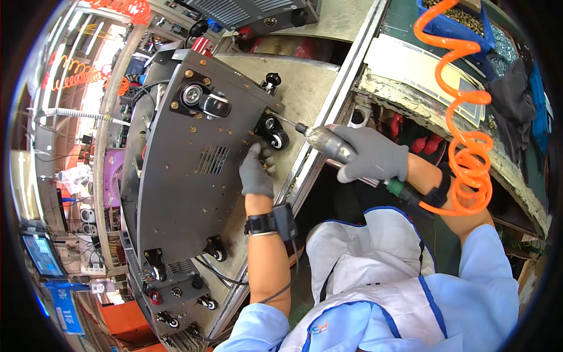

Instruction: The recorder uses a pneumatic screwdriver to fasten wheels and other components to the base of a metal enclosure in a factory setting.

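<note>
A dark grey metal machine case [193, 146] lies on its side with its underside toward me. Casters are fitted at its corners. My gloved right hand [375, 154] is wrapped round a pneumatic screwdriver [329, 144], whose long bit reaches left to the mounting plate of the black swivel caster [274, 134] at the case's near upper corner. Just below that caster, my gloved left hand [257, 170] is by the panel, its fingers curled in. Whatever those fingers may hold is too small to make out. Another caster [205, 101] sits at the far upper corner.
An orange coiled air hose [469, 146] runs to the screwdriver from above. At the right stands a worn bench [498, 152] with paper sheets [419, 73] and a blue bin [469, 23] of small parts. More machine cases [252, 12] stand beyond and below on the metal-edged line.
</note>
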A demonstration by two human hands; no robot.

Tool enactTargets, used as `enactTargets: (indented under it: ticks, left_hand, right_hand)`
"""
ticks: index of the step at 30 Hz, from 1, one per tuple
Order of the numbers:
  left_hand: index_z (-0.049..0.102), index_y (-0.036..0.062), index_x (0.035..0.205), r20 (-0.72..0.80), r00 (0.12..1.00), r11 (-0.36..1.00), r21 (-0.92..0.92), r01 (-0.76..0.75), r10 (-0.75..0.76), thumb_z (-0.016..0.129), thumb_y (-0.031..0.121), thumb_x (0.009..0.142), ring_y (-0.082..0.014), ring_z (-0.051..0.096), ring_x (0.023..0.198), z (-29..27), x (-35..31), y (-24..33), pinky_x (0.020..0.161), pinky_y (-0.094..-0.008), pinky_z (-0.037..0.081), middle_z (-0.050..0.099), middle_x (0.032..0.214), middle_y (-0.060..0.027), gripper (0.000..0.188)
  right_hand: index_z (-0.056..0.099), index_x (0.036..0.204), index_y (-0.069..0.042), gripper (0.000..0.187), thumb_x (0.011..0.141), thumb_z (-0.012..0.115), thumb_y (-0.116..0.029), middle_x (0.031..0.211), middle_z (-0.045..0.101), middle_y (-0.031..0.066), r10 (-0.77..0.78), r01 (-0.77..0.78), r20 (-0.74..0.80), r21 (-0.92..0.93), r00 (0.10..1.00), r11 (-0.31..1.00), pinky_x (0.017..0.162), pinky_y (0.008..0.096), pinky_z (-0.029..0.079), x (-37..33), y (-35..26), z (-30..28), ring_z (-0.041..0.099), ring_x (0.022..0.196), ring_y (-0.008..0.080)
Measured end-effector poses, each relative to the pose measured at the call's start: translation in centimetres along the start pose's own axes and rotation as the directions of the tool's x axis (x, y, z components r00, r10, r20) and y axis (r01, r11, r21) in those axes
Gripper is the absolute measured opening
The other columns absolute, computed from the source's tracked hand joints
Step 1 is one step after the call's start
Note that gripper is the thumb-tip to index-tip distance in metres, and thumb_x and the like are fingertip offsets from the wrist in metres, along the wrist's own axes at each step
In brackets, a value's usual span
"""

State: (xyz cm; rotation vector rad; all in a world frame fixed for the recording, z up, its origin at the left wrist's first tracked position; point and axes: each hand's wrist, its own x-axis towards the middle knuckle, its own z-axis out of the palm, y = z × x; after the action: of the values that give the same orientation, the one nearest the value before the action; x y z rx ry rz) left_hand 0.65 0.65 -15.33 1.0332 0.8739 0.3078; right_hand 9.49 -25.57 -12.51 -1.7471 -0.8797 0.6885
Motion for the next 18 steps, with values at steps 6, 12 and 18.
enactTargets:
  ticks: [6, 12, 18]
  left_hand:
    - [0.05, -0.012, 0.098, 0.097, 0.983, 0.835, -0.519, 0.183, -0.156, 0.041, -0.007, 0.084, -0.0308, 0.057, 0.091, -0.9, -1.6, 0.2, 0.079, -0.0317, 0.053, 0.055, 0.1, -0.0203, 0.017]
    - [0.052, -0.0029, 0.1, 0.303, 0.95, 0.818, -0.527, 0.23, -0.073, 0.052, 0.012, 0.088, -0.0173, 0.058, 0.073, -1.8, -1.8, -1.0, 0.056, -0.0192, 0.051, 0.057, 0.089, -0.012, 0.019]
    - [0.052, 0.0111, 0.089, 0.08, 0.996, 0.947, -0.315, 0.064, -0.041, 0.057, 0.024, 0.087, -0.0038, 0.033, 0.047, 0.1, -3.3, -1.3, 0.035, -0.0154, 0.022, 0.054, 0.077, -0.0012, 0.014]
  right_hand:
    - [0.038, 0.127, 0.001, 0.078, 0.055, 0.068, -0.012, 0.092, 0.059, 0.01, 0.001, -0.044, 0.143, 0.296, 0.99, 0.954, 0.077, 0.0278, 0.044, -2.8, -0.6, -0.2, 0.057, 0.086, 0.0153]
    - [0.039, 0.126, 0.0, 0.076, 0.057, 0.069, -0.009, 0.093, 0.058, 0.0076, 0.05, -0.134, 0.249, 0.332, 0.967, 0.934, 0.078, 0.0256, 0.045, -4.2, -2.0, 0.0, 0.056, 0.084, 0.0126]
    - [0.036, 0.128, 0.001, 0.08, 0.057, 0.07, -0.007, 0.096, 0.058, 0.0076, -0.011, -0.092, 0.256, 0.384, 0.966, 0.919, 0.078, 0.0259, 0.046, -5.2, -1.5, 0.9, 0.058, 0.084, 0.0121]
